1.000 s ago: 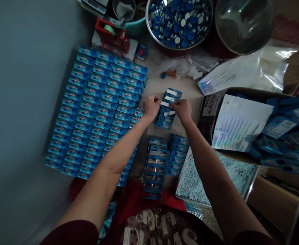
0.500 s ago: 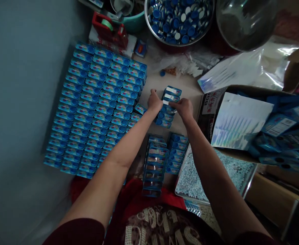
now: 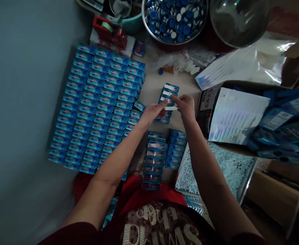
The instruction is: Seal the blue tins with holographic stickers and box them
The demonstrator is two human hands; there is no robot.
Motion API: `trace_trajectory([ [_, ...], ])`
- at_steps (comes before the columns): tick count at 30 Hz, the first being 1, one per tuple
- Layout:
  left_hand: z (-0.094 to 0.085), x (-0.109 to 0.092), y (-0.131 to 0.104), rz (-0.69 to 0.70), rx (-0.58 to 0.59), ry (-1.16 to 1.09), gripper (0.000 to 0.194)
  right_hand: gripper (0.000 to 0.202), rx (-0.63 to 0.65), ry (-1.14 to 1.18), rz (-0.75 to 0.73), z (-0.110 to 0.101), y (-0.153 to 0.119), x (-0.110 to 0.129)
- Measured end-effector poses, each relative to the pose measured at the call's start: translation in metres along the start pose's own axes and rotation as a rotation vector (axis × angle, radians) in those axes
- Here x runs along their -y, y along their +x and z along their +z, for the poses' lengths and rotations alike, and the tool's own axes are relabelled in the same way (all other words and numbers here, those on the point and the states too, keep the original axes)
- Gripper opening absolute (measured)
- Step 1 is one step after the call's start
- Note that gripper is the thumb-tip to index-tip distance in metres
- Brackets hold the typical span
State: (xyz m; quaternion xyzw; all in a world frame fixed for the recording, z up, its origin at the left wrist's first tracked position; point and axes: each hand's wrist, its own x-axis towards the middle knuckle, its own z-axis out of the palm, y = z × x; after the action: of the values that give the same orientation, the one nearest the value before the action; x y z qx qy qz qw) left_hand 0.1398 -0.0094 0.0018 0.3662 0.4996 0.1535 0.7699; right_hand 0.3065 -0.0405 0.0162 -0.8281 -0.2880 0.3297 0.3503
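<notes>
- Left hand [image 3: 151, 113] and right hand [image 3: 185, 106] meet over a short row of blue boxes [image 3: 168, 98] near the middle of the table [image 3: 154, 85].
- The right hand pinches a white strip [image 3: 171, 108] just beside the left fingertips.
- A large block of blue boxes [image 3: 98, 105] fills the table's left side.
- Two stacks of boxes [image 3: 162, 156] stand at the near edge.
- A metal bowl of blue caps [image 3: 173, 18] sits at the far edge, next to a red tape dispenser [image 3: 108, 30].
- An open carton [image 3: 256, 119] lies at the right.

The left hand [image 3: 152, 114] has opened flat; the right hand [image 3: 186, 106] now seemingly pinches a white strip [image 3: 171, 108].
</notes>
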Motion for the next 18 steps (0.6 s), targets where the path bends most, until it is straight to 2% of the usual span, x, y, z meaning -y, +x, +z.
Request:
trace_trajectory([
  [2,0.004,0.007,-0.004,-0.004,0.022,-0.108,0.038,0.052,0.006,0.031,-0.014,0.002,-0.002,-0.005],
  [4,0.008,0.012,-0.011,0.022,-0.015,-0.161,0.038,0.051,0.047,0.087,0.008,-0.001,-0.008,-0.01],
  [8,0.005,0.012,-0.028,0.03,-0.097,-0.073,0.033,0.054,0.259,0.269,0.148,-0.013,-0.031,-0.016],
  [11,-0.005,0.004,-0.03,0.091,-0.204,0.128,0.025,0.065,0.335,0.381,0.238,-0.016,-0.044,-0.019],
  [15,-0.021,-0.013,-0.013,0.237,-0.319,0.584,0.019,0.056,0.205,0.402,0.196,0.001,-0.035,-0.02],
  [18,-0.027,-0.024,0.005,0.255,-0.369,0.879,0.017,0.047,0.148,0.308,0.138,0.014,-0.019,-0.022],
])
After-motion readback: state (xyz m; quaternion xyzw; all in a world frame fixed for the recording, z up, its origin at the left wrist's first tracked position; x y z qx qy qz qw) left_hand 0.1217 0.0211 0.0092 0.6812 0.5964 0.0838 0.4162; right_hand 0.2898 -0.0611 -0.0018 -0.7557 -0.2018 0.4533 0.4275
